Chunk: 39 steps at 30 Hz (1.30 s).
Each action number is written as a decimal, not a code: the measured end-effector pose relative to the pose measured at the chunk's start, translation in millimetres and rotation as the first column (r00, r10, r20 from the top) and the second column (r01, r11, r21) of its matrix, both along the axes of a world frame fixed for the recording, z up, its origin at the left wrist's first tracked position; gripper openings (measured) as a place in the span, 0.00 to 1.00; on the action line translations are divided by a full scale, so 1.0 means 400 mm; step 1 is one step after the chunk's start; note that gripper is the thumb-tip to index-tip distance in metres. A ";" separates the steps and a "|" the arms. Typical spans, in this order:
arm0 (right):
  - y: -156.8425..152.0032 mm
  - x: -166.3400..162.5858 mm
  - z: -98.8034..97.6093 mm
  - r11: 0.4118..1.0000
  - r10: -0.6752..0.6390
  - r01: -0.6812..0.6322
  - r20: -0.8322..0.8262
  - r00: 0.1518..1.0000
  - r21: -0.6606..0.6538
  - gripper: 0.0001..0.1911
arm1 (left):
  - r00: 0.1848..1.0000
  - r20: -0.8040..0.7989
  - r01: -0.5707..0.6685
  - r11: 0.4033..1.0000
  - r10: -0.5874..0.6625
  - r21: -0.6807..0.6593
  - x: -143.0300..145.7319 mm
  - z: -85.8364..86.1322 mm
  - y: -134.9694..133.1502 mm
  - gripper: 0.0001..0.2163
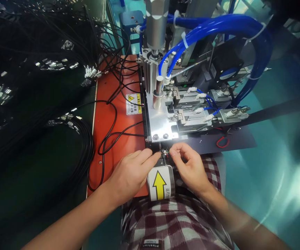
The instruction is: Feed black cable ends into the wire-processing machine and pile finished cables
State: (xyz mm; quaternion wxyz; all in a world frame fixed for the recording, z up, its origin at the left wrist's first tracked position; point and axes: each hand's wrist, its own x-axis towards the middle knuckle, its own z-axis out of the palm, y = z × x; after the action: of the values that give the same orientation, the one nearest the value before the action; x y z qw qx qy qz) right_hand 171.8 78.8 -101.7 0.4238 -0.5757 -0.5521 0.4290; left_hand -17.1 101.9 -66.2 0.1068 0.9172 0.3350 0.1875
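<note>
My left hand [130, 173] is closed at the near end of the machine, its thumb and fingertip pressed together at the end of a black cable. Thin coloured wires [166, 152] stick out of that end, some red, green and white. On the other side of the wires, my right hand [191, 168] is closed in a pinch at their tips. The fingers partly hide the cable end. Just beyond both hands is the machine's metal plate [157, 123]. A white label with a yellow arrow [160, 184] lies below the fingertips.
Black cables [113, 118] cross the orange machine base [105, 139] on the left. Coiled cables with silvery ends [83, 152] lie farther left. Blue air hoses [225, 24] arch over the pneumatic cylinders [194, 118]. Red-handled snips [223, 141] rest on the dark plate at right.
</note>
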 end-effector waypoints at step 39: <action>-0.012 0.007 -0.001 0.977 0.037 -0.084 0.234 0.972 0.198 0.05 | 1.000 0.012 0.012 1.000 -0.012 -0.022 -0.002 -0.009 -0.002 0.14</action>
State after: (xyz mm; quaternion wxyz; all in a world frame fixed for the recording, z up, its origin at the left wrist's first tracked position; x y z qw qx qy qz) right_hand 174.6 74.1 -102.1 0.4015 -0.5569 -0.6562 0.3131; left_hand -18.0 101.3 -69.8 0.1201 0.9168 0.3308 0.1886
